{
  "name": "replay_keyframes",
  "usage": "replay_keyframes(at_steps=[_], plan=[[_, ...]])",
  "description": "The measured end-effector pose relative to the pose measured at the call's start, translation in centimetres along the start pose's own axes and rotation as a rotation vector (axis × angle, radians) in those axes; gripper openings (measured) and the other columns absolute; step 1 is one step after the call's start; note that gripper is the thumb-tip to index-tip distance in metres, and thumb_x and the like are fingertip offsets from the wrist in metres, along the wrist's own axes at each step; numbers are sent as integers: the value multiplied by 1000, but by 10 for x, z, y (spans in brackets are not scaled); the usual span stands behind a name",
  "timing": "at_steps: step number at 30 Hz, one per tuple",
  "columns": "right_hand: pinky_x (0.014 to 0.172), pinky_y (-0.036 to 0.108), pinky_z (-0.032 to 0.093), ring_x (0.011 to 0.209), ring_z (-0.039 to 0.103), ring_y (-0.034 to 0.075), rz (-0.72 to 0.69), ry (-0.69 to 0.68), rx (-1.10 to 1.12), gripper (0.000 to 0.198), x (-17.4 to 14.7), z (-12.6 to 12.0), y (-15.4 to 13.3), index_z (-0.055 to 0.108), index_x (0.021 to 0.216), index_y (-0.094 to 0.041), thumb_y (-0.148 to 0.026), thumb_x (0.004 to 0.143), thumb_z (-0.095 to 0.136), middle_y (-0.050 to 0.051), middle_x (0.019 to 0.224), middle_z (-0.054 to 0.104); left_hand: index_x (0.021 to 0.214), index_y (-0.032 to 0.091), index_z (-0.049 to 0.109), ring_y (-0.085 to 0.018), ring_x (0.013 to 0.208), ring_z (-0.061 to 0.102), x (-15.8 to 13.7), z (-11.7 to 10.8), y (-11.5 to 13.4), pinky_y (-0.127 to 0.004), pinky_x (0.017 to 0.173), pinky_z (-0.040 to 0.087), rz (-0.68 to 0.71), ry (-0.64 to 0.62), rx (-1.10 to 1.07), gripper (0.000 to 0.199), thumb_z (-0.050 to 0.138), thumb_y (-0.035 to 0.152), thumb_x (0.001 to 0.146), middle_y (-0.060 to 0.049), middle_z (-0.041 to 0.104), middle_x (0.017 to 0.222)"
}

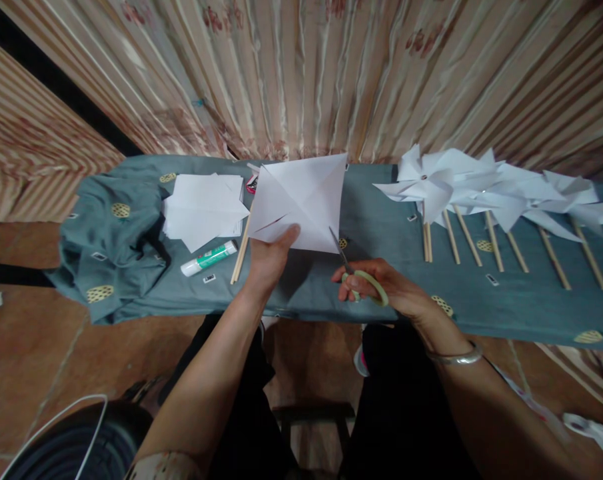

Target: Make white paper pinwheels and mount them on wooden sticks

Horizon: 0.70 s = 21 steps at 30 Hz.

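My left hand [272, 250] grips the lower edge of a white paper square [311, 190], thumb on top. Diagonal creases run across the sheet, and a slit is cut in from its lower left corner. In my right hand [376, 279] is a pair of scissors [366, 283] with pale green handles, my fingers through the loops. Their blades point up and left at the sheet's lower right corner, with one blade lying over the paper. How far the blades are parted is hard to make out.
Left of the sheet lie a stack of white paper [201, 207], a glue stick [208, 258] and wooden sticks [240, 257]. Several paper pinwheels [434, 190] on sticks lie at the right. A green patterned cloth [376, 233] covers the narrow table; a pleated curtain [321, 80] hangs behind.
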State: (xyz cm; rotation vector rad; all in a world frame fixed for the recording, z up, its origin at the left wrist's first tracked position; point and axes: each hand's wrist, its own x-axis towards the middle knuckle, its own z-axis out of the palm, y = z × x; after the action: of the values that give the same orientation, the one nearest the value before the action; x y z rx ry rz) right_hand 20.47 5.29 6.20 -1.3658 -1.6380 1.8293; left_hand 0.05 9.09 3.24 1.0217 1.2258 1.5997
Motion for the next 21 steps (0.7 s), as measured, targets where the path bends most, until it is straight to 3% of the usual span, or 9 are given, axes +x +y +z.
replay_keyframes(at_steps=[21], plan=[[58,29,44,65,56,16,-21,-15,-23,58,1,0,3,65,86,-15,-71,72,64,7,75,69,122,19,61,-25,114,65,-2,1,6,-41,106,46,-11,-19,-12,55,75,20,69,-8,73,111]])
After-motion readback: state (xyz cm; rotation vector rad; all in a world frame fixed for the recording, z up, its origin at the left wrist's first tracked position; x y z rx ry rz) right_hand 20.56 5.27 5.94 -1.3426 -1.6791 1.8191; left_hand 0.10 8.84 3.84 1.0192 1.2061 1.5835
